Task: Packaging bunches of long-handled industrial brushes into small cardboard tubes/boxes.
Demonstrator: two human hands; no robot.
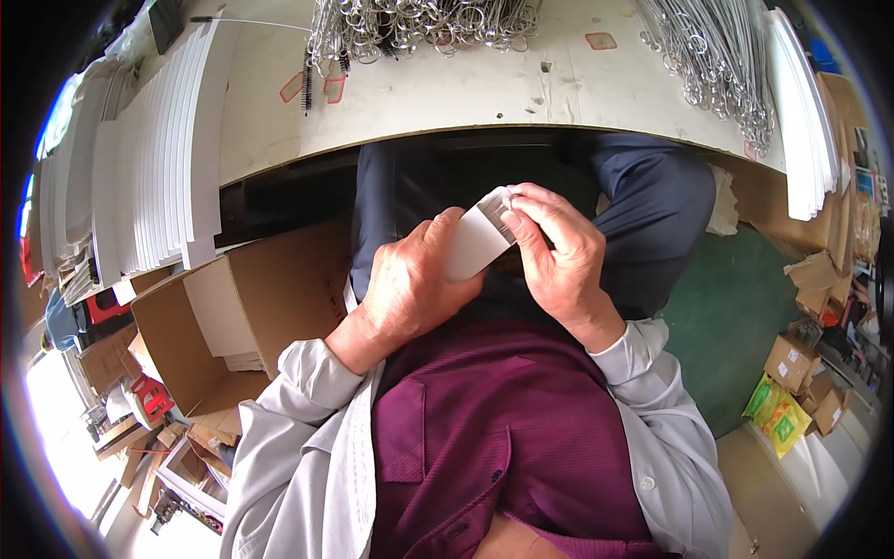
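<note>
Left hand [417,270] grips a white box [478,244], right hand [564,250] pinches its end — squeezing, I fear, could crease it.

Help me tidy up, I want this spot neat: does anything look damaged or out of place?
A few small things. One wire sticks out leftward from the pile, alone. The table has dark spots, so it looks worn. Beside the right leg, a scrap has ragged edges, as if torn.
</note>
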